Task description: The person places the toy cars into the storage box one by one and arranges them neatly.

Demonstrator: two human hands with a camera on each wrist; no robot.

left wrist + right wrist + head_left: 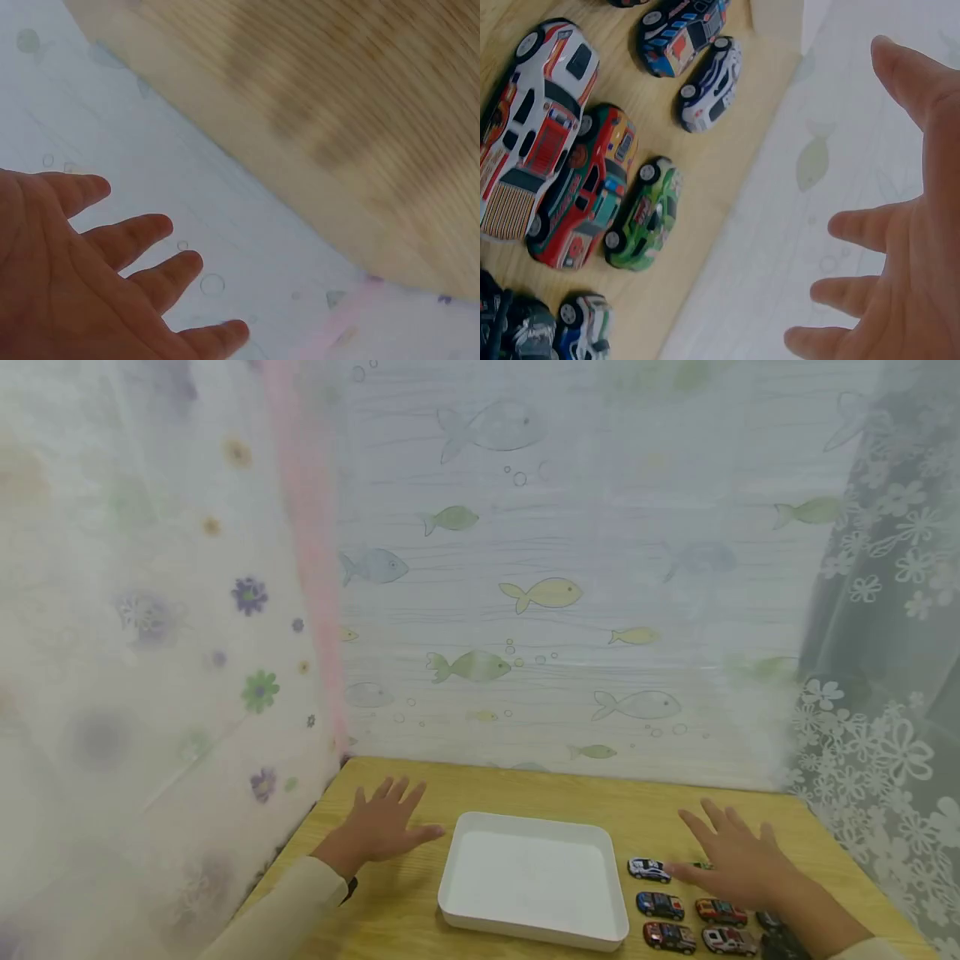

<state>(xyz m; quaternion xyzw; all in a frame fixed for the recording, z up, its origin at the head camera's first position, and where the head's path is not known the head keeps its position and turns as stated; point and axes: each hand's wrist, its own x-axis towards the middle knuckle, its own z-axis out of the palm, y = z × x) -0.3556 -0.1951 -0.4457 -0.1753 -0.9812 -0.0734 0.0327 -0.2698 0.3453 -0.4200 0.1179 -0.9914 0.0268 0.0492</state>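
Your left hand (378, 827) is spread, fingers straight and apart, over the table just left of the tray. The shallow white rectangular tray (532, 877), with rounded corners and a low rim, lies between your hands. Beside its right edge sit small toy cars in rows: a white-and-blue racing car (649, 869), a blue car (660, 906) and a dark red car (670, 937) nearest the tray, then a red-and-orange car (721, 911) and a white-and-red car (730, 941), with a green car (643, 214) farther back. Your right hand (750, 864) reaches over them, fingers spread and apart, gripping nothing. The table (390, 902) is yellowish with wood grain; a flower-printed sheet (150, 693) hangs at left, a fish-printed sheet (555, 635) behind, and a grey panel with white flowers (892, 743) at right. In the head view, a dark wristband (349, 890) shows only partly at your left cuff, your right hand covers most of the green car, and the black toy (783, 943) by your right wrist is cut off and hard to make out.
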